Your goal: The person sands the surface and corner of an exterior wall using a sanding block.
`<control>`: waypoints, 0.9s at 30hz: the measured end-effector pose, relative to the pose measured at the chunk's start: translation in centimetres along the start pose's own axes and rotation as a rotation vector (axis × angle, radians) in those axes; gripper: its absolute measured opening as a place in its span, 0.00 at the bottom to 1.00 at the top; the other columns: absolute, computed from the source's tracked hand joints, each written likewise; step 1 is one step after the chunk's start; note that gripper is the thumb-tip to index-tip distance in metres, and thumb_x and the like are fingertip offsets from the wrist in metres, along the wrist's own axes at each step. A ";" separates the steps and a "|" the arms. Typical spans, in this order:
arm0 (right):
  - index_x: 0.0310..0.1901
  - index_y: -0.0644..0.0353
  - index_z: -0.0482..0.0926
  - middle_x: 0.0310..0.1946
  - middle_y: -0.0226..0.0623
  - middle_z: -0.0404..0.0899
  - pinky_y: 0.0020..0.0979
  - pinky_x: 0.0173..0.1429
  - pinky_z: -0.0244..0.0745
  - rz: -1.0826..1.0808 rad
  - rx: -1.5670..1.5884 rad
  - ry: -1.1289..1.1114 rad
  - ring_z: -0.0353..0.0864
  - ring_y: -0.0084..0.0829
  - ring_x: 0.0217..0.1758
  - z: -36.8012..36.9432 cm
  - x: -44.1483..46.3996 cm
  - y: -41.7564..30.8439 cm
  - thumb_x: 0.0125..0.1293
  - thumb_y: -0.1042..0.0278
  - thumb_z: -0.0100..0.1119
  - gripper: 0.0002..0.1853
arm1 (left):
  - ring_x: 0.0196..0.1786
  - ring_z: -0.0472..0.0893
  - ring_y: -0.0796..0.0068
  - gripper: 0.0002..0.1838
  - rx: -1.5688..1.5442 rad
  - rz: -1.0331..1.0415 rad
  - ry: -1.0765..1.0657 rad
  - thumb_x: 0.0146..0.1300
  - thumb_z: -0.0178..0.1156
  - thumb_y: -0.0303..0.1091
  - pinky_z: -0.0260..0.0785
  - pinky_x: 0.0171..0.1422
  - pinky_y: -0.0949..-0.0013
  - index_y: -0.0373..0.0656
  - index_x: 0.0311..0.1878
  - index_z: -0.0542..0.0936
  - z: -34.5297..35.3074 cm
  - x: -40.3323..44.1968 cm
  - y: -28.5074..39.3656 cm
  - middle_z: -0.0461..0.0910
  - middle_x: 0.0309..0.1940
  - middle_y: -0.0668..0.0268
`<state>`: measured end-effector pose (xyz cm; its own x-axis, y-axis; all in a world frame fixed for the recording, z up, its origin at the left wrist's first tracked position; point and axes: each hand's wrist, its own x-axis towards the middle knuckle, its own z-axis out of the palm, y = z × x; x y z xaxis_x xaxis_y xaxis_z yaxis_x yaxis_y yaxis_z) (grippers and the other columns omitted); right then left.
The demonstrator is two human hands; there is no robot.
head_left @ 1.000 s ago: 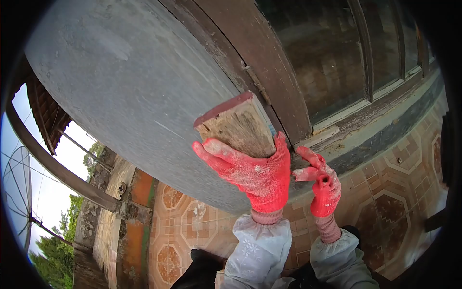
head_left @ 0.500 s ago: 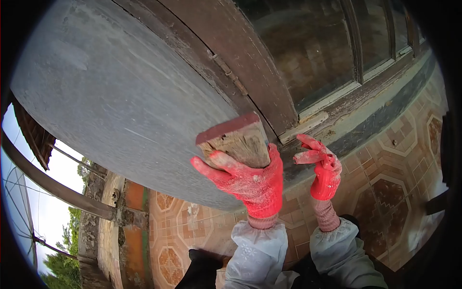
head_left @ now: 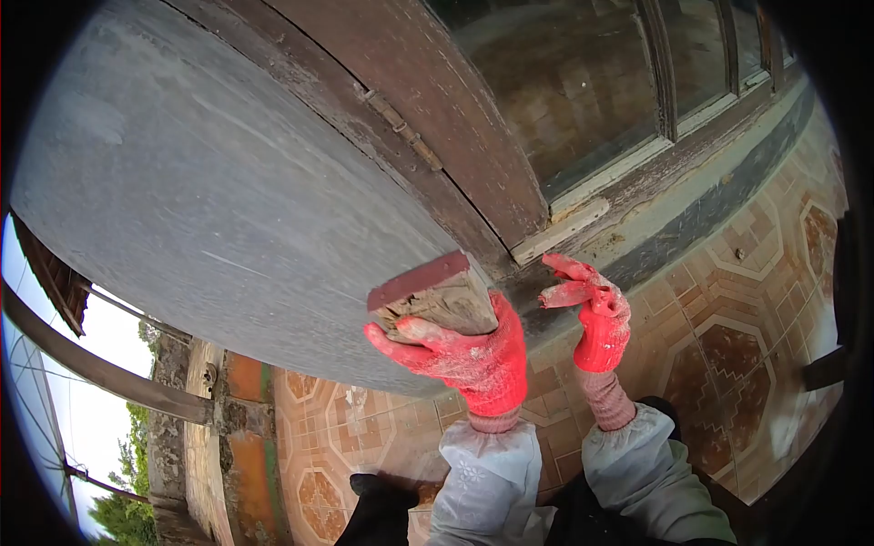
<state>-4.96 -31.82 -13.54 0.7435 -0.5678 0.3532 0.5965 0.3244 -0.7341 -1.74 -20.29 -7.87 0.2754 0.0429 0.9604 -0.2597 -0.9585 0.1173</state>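
Note:
My left hand (head_left: 460, 359), in a dusty red knit glove, grips a sanding block (head_left: 442, 305), a worn piece of wood with a dark red layer along its far edge. That red edge faces the grey wall (head_left: 246, 209); whether it touches the wall I cannot tell. My right hand (head_left: 596, 309), gloved the same way, holds nothing and hovers by the lower corner of the brown window frame (head_left: 510, 196). Its fingers are loosely bent and apart, pointing left.
A rusty hinge (head_left: 401, 130) sits on the frame. Glass panes (head_left: 564, 100) and a peeling sill (head_left: 637, 196) extend to the right. Patterned floor tiles (head_left: 728, 364) lie below. At the lower left stands an orange pillar (head_left: 248, 464), with a curved beam (head_left: 118, 364) near it.
The sanding block and my left hand have moved down a little and the block has tilted. My right hand stays much the same. The view has shifted slightly.

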 end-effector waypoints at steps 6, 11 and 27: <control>0.51 0.68 0.84 0.56 0.47 0.86 0.35 0.63 0.72 -0.029 -0.076 -0.027 0.86 0.31 0.47 -0.1 0.8 0.5 0.77 0.39 0.47 0.33 | 0.76 0.58 0.28 0.64 0.091 0.085 0.097 0.48 0.76 0.39 0.59 0.73 0.34 0.40 0.83 0.44 0.2 4.0 0.1 0.47 0.78 0.33; 0.51 0.66 0.84 0.55 0.46 0.86 0.29 0.52 0.74 0.040 0.010 0.001 0.84 0.30 0.49 -0.4 -0.6 1.4 0.77 0.41 0.47 0.31 | 0.69 0.66 0.27 0.59 -0.777 -0.671 -0.141 0.48 0.77 0.38 0.66 0.65 0.35 0.53 0.81 0.51 2.8 -13.4 -5.4 0.53 0.73 0.31; 0.53 0.56 0.82 0.51 0.30 0.86 0.28 0.60 0.72 0.158 -0.363 0.173 0.81 0.28 0.53 -0.3 -2.5 4.9 0.72 0.71 0.58 0.11 | 0.67 0.66 0.21 0.49 -0.457 -0.439 -0.120 0.47 0.78 0.41 0.67 0.63 0.34 0.47 0.70 0.60 -0.9 -4.3 -2.9 0.53 0.73 0.28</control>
<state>-4.00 -29.03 -18.24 0.7372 -0.6610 0.1401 0.3110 0.1478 -0.9389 -2.97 -17.40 -12.08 0.5405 0.3463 0.7668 -0.4601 -0.6413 0.6140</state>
